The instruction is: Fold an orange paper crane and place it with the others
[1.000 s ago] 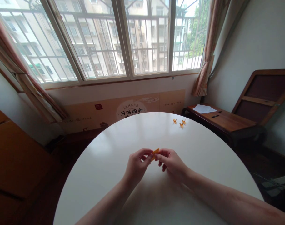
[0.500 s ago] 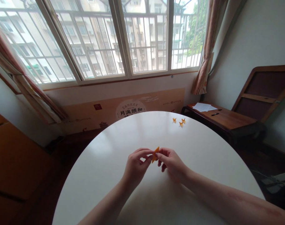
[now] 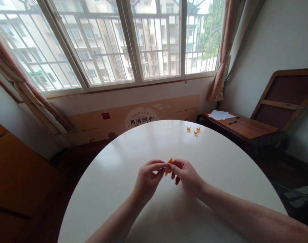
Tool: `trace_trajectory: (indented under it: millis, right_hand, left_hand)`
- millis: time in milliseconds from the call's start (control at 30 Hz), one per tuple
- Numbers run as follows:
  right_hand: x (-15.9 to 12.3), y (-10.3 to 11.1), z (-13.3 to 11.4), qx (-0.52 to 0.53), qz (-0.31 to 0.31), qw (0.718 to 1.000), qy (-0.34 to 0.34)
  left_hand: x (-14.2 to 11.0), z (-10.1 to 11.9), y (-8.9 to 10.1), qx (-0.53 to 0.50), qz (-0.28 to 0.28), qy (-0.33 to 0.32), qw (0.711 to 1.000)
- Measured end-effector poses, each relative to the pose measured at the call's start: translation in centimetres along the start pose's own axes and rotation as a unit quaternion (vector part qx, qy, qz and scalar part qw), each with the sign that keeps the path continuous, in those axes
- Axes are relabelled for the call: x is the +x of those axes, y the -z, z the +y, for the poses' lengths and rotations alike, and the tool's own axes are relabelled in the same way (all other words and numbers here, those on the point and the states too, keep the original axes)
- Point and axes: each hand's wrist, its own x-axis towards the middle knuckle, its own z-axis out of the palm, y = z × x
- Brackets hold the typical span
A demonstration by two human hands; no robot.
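Nearest, two bare forearms reach in over the near part of the round white table (image 3: 118,148), the landmark for every place here. Above its middle, the left hand (image 3: 147,177) pinches a small piece of folded orange paper (image 3: 169,166) from the left between thumb and forefinger. The right hand (image 3: 189,173) grips the same piece from the right, thumb toward the camera, its other fingers curled beneath. The paper stands tilted between the fingertips, one pointed corner up and another down; its finer folds are too small to tell. Farther on, near the table's far right edge, stand three little orange paper birds (image 3: 188,129), two of them close together and one slightly to their left. Left of the table is an orange-brown wooden cabinet (image 3: 19,172). Beyond the table's right edge is a low wooden stand (image 3: 255,127) bearing white papers (image 3: 218,115) and, right of these, a dark pen (image 3: 232,123); an upright framed wooden panel (image 3: 288,98) leans back at the stand's right end. Behind the table's far edge, a tan printed banner (image 3: 113,118) with large dark characters runs along the low wall. Above that, beyond the table, patterned curtains (image 3: 222,67) flank a wide window (image 3: 141,79), with metal bars and pale buildings (image 3: 154,44) outside.
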Motion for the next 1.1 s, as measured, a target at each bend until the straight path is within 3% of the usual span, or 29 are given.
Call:
trace_trajectory:
  millis: [267, 767, 1100]
  right_hand:
    - [0.00, 0.05, 0.42, -0.019, -0.023, 1.000, -0.002]
    - [0.05, 0.21, -0.14, -0.042, -0.043, 0.998, -0.005]
    - [-0.15, 0.25, -0.48, -0.056, -0.047, 0.997, -0.011]
  left_hand:
    - [0.32, -0.20, 0.03, -0.060, -0.017, 0.059, 0.996]
    - [0.48, -0.30, 0.14, -0.075, -0.023, 0.067, 0.995]
    - [0.60, -0.83, 0.13, -0.103, -0.026, 0.115, 0.988]
